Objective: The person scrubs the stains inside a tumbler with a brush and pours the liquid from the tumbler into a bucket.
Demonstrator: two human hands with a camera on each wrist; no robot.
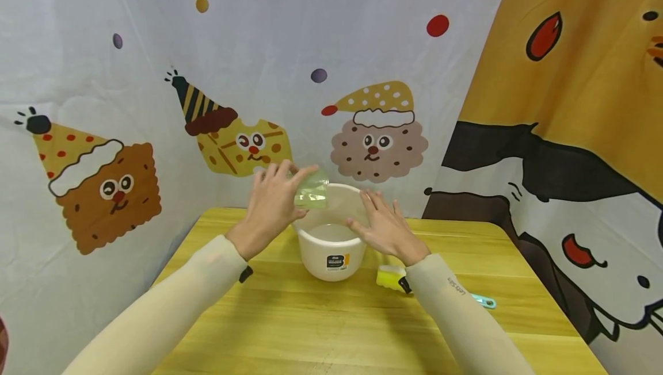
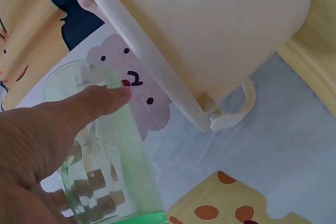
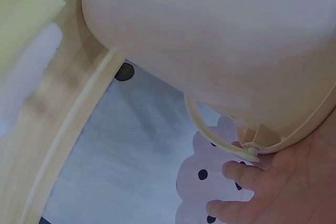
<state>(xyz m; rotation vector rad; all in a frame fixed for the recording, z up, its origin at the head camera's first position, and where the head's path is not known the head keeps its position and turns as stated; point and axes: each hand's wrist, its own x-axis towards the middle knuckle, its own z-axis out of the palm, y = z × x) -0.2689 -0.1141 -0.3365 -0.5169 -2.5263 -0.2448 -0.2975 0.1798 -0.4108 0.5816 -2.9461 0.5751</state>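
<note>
A white bucket [image 1: 331,260] with a small label on its front stands on the table, with a pale grey area at its bottom inside. My left hand [image 1: 271,194] grips a clear green cup [image 1: 312,189], holding it tilted on its side above the bucket's left rim. In the left wrist view the thumb lies along the cup [image 2: 118,182], close to the bucket's rim. My right hand [image 1: 385,225] rests at the right rim with fingers extended. The right wrist view shows that hand [image 3: 299,182] beside the bucket's handle joint.
A yellow and white sponge [image 1: 389,278] lies right of the bucket, partly hidden by the right wrist. The light-blue end of a handle [image 1: 484,301] shows beyond the right forearm. A cartoon-printed curtain [image 1: 259,35] hangs behind the wooden table [image 1: 311,329].
</note>
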